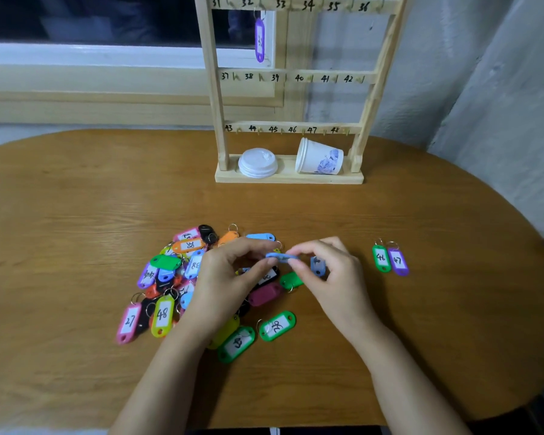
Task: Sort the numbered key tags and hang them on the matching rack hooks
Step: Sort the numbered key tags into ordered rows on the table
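Note:
A pile of several coloured key tags (182,277) lies on the table in front of me. Above its right side, my left hand (230,277) and my right hand (327,271) both pinch one blue tag (280,257), held edge-on between the fingertips. A second blue tag (317,265) shows in my right hand's palm. A green tag 46 (381,258) and a purple tag 47 (398,261) lie apart to the right. The wooden rack (291,78) stands at the back with numbered hooks 31 to 48. One purple tag (259,39) hangs from the hook under 32.
A stack of white lids (258,163) and a tipped paper cup (319,157) rest on the rack's base. The round wooden table (421,340) curves away at right. A window sill runs behind at left, a grey wall at right.

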A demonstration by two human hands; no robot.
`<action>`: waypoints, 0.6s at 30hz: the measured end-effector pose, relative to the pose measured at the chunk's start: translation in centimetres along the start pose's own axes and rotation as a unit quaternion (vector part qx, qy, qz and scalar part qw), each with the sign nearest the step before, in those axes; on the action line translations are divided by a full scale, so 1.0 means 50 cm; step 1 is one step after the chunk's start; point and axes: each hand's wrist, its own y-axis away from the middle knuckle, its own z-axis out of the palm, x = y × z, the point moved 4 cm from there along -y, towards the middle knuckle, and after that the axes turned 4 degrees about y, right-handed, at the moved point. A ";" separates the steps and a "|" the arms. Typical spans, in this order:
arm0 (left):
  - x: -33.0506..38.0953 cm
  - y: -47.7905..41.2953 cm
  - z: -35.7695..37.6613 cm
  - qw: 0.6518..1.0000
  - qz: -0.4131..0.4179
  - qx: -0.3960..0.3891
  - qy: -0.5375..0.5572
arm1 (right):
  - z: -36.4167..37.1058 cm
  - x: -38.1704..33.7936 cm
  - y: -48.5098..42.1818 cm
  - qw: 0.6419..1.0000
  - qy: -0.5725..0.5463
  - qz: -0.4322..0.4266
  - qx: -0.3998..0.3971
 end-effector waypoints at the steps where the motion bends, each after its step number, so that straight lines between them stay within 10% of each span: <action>1: 0.002 -0.001 -0.001 1.000 0.003 0.007 0.000 | -0.006 0.002 0.001 1.000 -0.011 0.015 0.019; 7: 0.008 -0.020 0.024 0.988 0.049 -0.004 -0.148 | -0.051 0.037 -0.004 0.979 -0.113 0.119 0.121; 12: 0.005 -0.019 0.084 0.949 0.063 -0.123 -0.283 | -0.061 0.042 -0.004 0.967 -0.172 0.161 0.098; 18: -0.009 -0.021 0.060 0.954 0.041 -0.089 -0.282 | -0.063 0.044 -0.002 0.959 -0.199 0.187 0.078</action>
